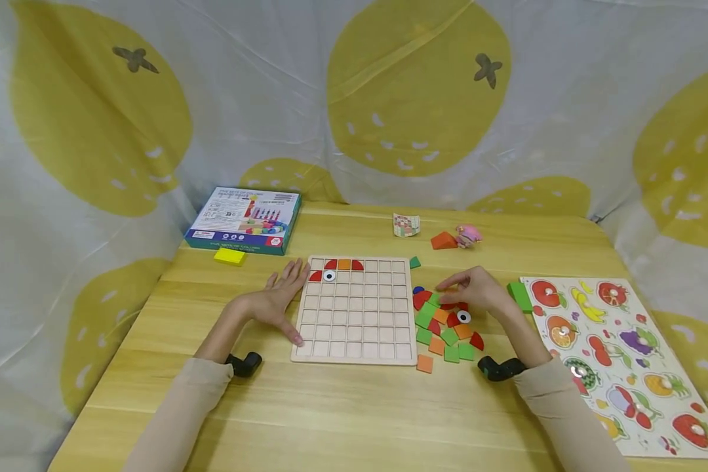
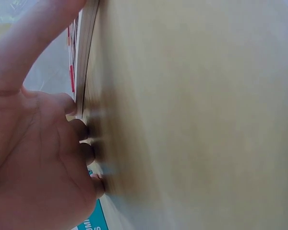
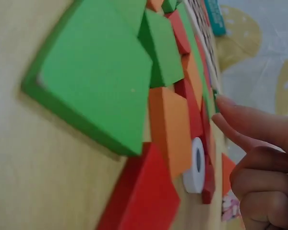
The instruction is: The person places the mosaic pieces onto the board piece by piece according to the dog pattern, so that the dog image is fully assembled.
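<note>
A wooden grid board (image 1: pixel 383 319) lies flat in the middle of the table. Along its top row sit an orange square tile (image 1: pixel 344 264) and red quarter-round tiles (image 1: pixel 356 265); a white eye disc (image 1: pixel 329 276) and another red piece are in the row below. My left hand (image 1: pixel 275 301) rests at the board's left edge, fingers spread, thumb at the lower left corner. Over the loose tile pile to the right hovers my right hand (image 1: pixel 474 288), thumb and index extended towards each other with nothing visible between them. Green tiles (image 3: pixel 96 72) fill much of the right wrist view.
A boxed set (image 1: pixel 242 219) lies at the back left, with a yellow block (image 1: pixel 230 256) before it. At the back are a small printed card (image 1: pixel 406 225), an orange wedge (image 1: pixel 444 240) and a pink figure (image 1: pixel 469 236). A fruit puzzle board (image 1: pixel 613 328) lies at right, beside a green block (image 1: pixel 519 297).
</note>
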The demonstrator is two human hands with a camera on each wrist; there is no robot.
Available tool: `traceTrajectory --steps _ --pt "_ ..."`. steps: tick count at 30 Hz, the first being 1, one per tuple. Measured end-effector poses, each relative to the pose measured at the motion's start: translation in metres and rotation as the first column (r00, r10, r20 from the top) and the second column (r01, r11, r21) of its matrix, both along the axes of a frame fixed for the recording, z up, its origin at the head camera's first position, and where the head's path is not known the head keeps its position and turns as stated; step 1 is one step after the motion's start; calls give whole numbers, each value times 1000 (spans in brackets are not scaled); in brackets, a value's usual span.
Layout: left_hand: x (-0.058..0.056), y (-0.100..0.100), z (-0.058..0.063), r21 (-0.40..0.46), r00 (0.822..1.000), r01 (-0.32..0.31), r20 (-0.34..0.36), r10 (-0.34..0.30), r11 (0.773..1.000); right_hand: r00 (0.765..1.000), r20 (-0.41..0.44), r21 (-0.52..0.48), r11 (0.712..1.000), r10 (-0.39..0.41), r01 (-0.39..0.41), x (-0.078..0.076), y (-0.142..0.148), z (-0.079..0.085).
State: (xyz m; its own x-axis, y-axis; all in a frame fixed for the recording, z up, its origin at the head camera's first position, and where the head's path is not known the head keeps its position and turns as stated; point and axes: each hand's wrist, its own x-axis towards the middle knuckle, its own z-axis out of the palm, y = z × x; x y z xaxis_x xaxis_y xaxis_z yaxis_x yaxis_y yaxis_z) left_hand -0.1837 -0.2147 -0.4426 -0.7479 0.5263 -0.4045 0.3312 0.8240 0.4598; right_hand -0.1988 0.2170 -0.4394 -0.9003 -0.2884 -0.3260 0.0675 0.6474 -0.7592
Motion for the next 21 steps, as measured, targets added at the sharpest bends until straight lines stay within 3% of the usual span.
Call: traceTrajectory --steps 5,12,21 --pt "1 -2 2 3 1000 9 1 -9 1000 999 33 -21 999 -30 30 -7 -2 -9" --pt "1 -2 -1 2 1000 5 7 -5 1000 991 -9 -9 991 -132 132 -20 -2 -12" --pt "1 -1 0 9 1000 11 -5 -11 1000 993 35 10 994 -109 109 -22 -1 -9"
